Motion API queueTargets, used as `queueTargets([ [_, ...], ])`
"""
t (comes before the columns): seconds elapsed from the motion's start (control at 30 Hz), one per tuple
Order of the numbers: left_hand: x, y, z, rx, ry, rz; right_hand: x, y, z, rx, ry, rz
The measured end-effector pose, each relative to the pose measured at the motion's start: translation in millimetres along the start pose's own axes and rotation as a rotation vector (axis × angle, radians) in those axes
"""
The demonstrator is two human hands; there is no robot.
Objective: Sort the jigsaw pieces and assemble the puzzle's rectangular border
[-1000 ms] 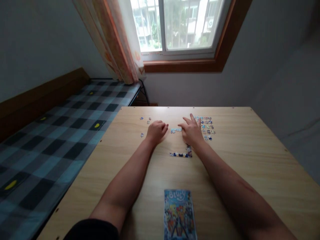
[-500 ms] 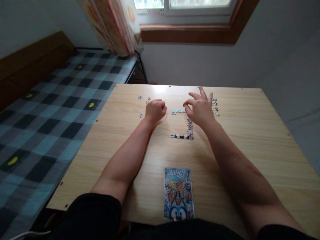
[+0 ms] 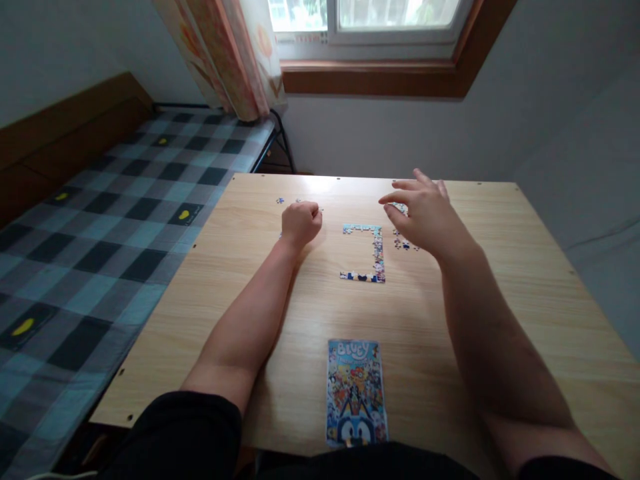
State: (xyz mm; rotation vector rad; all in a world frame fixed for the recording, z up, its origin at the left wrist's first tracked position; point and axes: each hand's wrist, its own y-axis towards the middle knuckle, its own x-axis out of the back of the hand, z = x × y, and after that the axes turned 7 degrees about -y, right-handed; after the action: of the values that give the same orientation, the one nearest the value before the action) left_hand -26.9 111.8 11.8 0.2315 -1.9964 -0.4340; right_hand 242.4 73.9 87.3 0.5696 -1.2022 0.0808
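Three joined sides of a jigsaw puzzle border (image 3: pixel 379 257) lie on the wooden table, with the left side open. My left hand (image 3: pixel 301 223) rests as a closed fist left of the border; whether anything is inside it is hidden. Beyond it lie a few loose pieces, among them a blue puzzle piece (image 3: pixel 280 201). My right hand (image 3: pixel 423 210) hovers over loose puzzle pieces (image 3: pixel 406 245) right of the border, fingers apart and nothing visible between them. It partly covers those pieces. Nearer my body lies a colourful Bluey picture sheet (image 3: pixel 356 393).
The light wooden table (image 3: pixel 280 320) has small dark holes along its edges. A bed with a checked cover (image 3: pixel 125 193) stands along the left side. Behind are a curtain (image 3: pixel 220 60) and a window with a brown frame (image 3: pixel 370 80).
My right hand has moved right, off the border's upper right corner, and its pinched fingers have spread. My left fist has shifted slightly left. The view has tilted a little.
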Motion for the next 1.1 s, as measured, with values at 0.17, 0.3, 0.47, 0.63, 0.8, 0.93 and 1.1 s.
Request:
queueTargets([
  [0.17, 1.1, 2, 10, 0.052, -0.067, -0.066, 15, -4, -2, 0.147, 0.038, 0.314],
  [0.3, 5.8, 2, 24, 0.172, -0.201, -0.265, 21, -7, -2, 0.146, 0.007, 0.348],
  [0.47, 18.7, 6, 54, 0.367, -0.362, -0.672, 26, -11, -7, 0.141, -0.017, 0.32],
  [0.63, 26.8, 14, 90, 0.535, -0.616, -0.905, 29, -13, -18, 0.116, 0.004, 0.283],
  [0.8, 19.4, 19, 110, 0.652, -0.836, -1.005, 36, -12, -21, 0.066, 0.005, 0.372],
  [0.93, 14.4, 18, 111, 0.715, -0.768, -0.924, 40, -12, -18, 0.068, 0.023, 0.385],
  [1.1, 12.4, 14, 108, 0.684, -0.535, -0.708, 40, -13, -16, 0.056, 0.051, 0.384],
])
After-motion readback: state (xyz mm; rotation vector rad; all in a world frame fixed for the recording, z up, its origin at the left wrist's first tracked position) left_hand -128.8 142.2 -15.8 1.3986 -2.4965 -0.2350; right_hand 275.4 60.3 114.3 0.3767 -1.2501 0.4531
